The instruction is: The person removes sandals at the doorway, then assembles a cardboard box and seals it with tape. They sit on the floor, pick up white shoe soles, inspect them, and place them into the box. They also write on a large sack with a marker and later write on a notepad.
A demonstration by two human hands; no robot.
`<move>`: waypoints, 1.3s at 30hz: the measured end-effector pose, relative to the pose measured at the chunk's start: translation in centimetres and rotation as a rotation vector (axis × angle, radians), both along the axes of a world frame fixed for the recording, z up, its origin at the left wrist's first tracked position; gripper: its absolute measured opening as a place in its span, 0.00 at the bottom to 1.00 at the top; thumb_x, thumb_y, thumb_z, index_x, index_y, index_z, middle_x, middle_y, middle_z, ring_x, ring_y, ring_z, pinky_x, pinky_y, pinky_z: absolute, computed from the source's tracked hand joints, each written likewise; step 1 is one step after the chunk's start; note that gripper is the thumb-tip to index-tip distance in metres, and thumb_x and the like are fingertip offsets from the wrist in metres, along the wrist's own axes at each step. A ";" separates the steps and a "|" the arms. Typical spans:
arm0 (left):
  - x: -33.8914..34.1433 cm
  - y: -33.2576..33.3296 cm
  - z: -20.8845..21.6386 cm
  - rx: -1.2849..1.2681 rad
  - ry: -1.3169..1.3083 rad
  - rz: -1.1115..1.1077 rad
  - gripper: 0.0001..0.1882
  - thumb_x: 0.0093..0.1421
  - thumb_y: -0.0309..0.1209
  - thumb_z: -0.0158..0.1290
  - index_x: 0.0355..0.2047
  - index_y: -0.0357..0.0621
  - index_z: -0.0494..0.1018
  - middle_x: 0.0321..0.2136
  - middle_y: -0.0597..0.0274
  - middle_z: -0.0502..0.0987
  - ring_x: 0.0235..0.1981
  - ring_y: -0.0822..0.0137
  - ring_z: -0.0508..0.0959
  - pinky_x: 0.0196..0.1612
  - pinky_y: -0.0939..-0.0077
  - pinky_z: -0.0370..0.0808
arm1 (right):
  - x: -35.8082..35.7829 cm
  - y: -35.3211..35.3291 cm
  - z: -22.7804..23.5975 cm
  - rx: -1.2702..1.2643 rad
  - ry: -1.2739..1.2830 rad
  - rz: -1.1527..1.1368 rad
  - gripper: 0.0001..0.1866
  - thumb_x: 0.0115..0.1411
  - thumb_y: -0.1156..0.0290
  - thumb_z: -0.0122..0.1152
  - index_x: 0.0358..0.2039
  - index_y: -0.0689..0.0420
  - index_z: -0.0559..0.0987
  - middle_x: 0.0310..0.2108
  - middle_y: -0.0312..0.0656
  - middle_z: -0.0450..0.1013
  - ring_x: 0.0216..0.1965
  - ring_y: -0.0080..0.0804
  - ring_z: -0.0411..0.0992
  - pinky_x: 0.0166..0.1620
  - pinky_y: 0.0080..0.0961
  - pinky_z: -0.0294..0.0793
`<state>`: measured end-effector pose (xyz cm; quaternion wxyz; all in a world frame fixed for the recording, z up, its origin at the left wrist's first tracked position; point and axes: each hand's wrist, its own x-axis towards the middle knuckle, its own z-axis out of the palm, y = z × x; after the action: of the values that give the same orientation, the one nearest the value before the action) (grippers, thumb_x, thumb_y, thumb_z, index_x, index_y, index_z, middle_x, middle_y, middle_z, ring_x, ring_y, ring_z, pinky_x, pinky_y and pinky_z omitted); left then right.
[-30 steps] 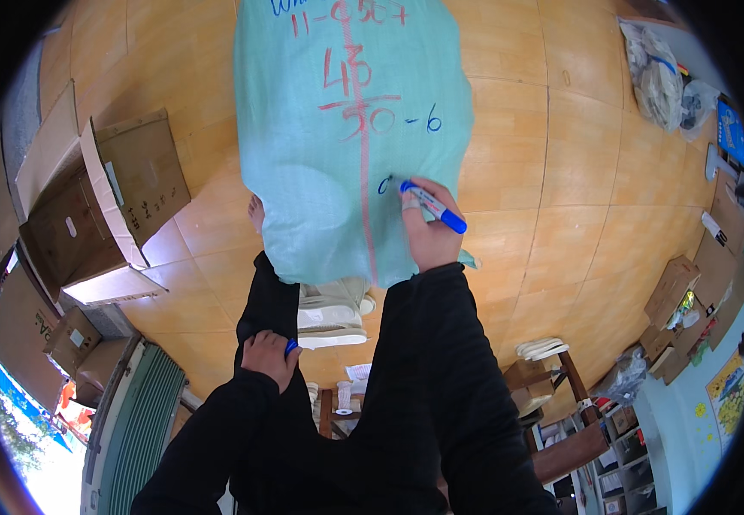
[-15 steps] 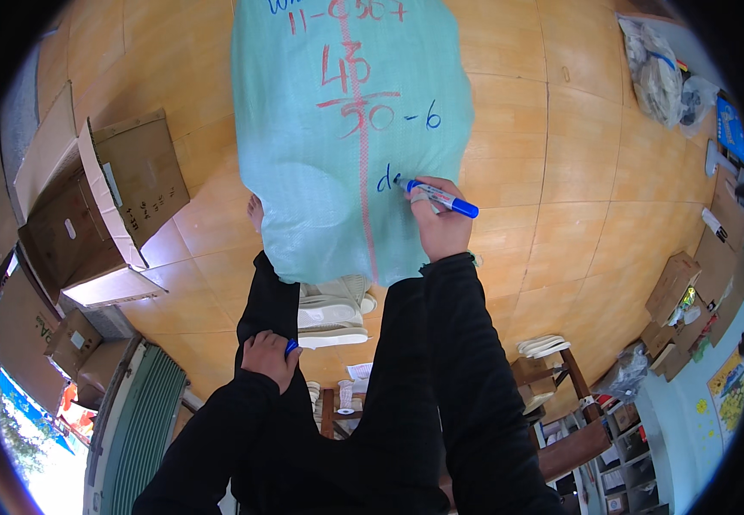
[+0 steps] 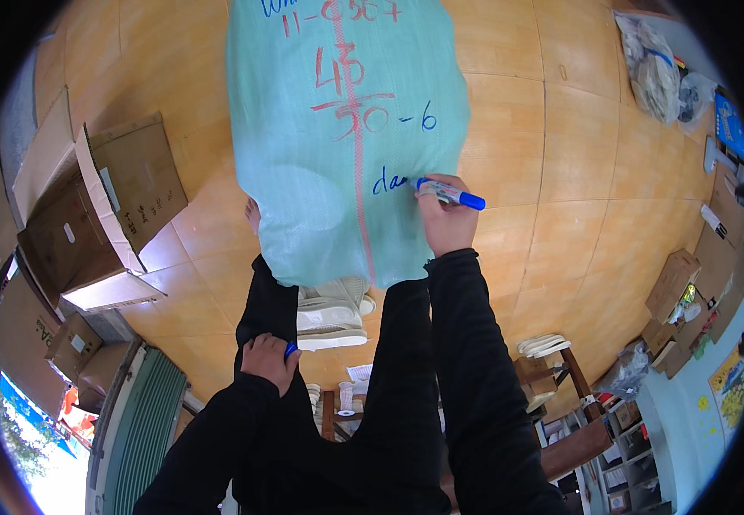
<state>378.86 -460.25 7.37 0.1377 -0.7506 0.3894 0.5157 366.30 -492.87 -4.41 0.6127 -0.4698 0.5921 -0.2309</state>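
Note:
A large pale green woven sack lies in front of me, with red and blue handwriting and a red stripe down its middle. My right hand grips a blue and white marker, its tip against the sack at the end of a short line of blue writing. The marker's blue end points right. My left hand rests on my left thigh, with a small blue marker cap held between its thumb and fingers.
An open cardboard box stands on the tiled floor at left. Pale shoe soles lie under the sack's near end. Plastic bags and flattened cardboard line the right side. A wooden stool and shelves are at lower right.
My right hand has moved slightly right with the marker, and more blue letters now show on the sack. The left hand has stayed on my thigh.

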 end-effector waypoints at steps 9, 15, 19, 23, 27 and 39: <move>-0.1 0.4 -0.2 -0.026 0.000 -0.002 0.20 0.62 0.45 0.48 0.38 0.40 0.75 0.41 0.56 0.76 0.52 0.56 0.69 0.55 0.56 0.61 | -0.4 -0.1 0.3 0.037 -0.038 -0.016 0.09 0.54 0.77 0.63 0.36 0.63 0.77 0.31 0.40 0.77 0.31 0.21 0.74 0.36 0.18 0.73; 0.0 0.4 -0.1 -0.030 0.007 0.007 0.20 0.62 0.45 0.47 0.38 0.40 0.76 0.41 0.55 0.76 0.52 0.55 0.70 0.55 0.56 0.61 | 1.2 -0.4 0.5 0.004 -0.020 0.081 0.10 0.56 0.78 0.61 0.39 0.64 0.76 0.33 0.42 0.77 0.35 0.25 0.76 0.39 0.19 0.74; -0.1 0.5 -0.2 -0.040 0.001 0.005 0.20 0.61 0.45 0.48 0.38 0.40 0.76 0.41 0.55 0.76 0.52 0.55 0.69 0.55 0.57 0.61 | 1.3 -0.9 0.9 0.072 0.031 0.029 0.10 0.57 0.78 0.60 0.40 0.65 0.76 0.34 0.43 0.77 0.35 0.26 0.76 0.40 0.19 0.73; -0.1 0.6 -0.2 -0.031 -0.005 -0.006 0.20 0.62 0.46 0.47 0.38 0.40 0.75 0.41 0.55 0.76 0.52 0.55 0.69 0.55 0.56 0.61 | 1.3 -1.2 0.8 0.037 -0.031 0.026 0.10 0.57 0.78 0.59 0.40 0.65 0.76 0.33 0.43 0.77 0.34 0.25 0.76 0.39 0.19 0.73; -0.1 0.5 -0.2 -0.030 0.001 -0.002 0.20 0.62 0.46 0.47 0.38 0.40 0.75 0.41 0.56 0.76 0.52 0.55 0.69 0.55 0.56 0.61 | 0.8 -1.1 0.3 0.007 0.012 -0.012 0.10 0.55 0.77 0.61 0.39 0.65 0.76 0.32 0.42 0.77 0.32 0.23 0.75 0.37 0.18 0.74; -0.1 0.3 -0.1 -0.042 0.003 0.008 0.20 0.61 0.46 0.48 0.37 0.40 0.75 0.40 0.56 0.76 0.51 0.55 0.69 0.54 0.57 0.62 | -0.7 -0.2 0.3 0.049 -0.026 0.004 0.10 0.55 0.78 0.62 0.38 0.65 0.76 0.31 0.42 0.77 0.33 0.23 0.75 0.37 0.18 0.74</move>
<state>378.71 -459.96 7.27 0.1195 -0.7541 0.3974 0.5090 365.56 -493.05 -4.13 0.6321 -0.4526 0.5887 -0.2212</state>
